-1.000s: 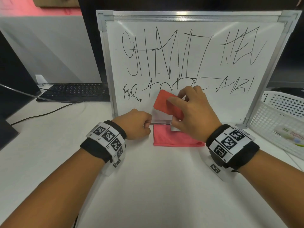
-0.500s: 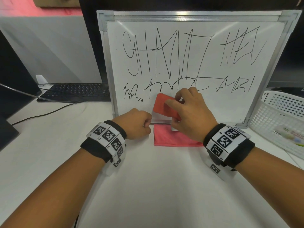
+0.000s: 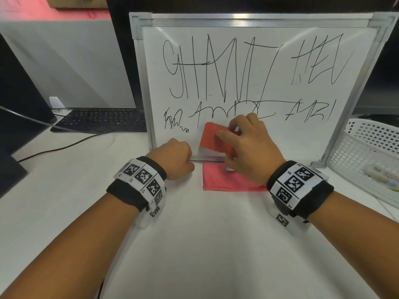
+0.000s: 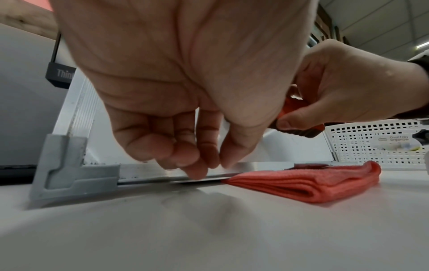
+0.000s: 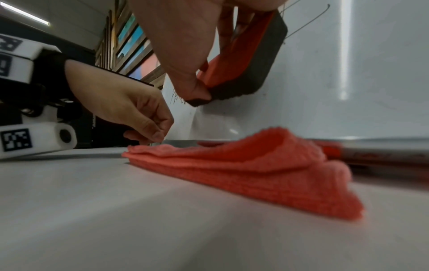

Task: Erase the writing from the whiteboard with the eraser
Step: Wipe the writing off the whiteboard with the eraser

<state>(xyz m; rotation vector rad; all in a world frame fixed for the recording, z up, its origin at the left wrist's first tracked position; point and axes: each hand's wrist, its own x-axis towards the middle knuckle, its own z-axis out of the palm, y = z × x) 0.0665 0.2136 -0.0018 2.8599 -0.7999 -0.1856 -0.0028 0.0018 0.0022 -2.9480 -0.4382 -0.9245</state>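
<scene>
The right hand (image 3: 251,147) grips the eraser (image 3: 213,140) by its edges, thumb below and fingers above, its dark felt face against the lower part of the whiteboard (image 3: 302,137). Just to its left, the left hand (image 3: 174,158) has its fingers curled and pinches the whiteboard's bottom rail (image 4: 267,166). Between and just beneath the hands a folded red cloth (image 3: 228,180) lies on the worktop (image 3: 205,244). Black scrawl fills the whiteboard above the hands; it is not legible as words. To the right of the right hand, a label in the white basket (image 4: 362,144) reads "Oval Tray Organizer". Compared with a second ago, the eraser sits slightly lower and further left; the writing is unchanged.
</scene>
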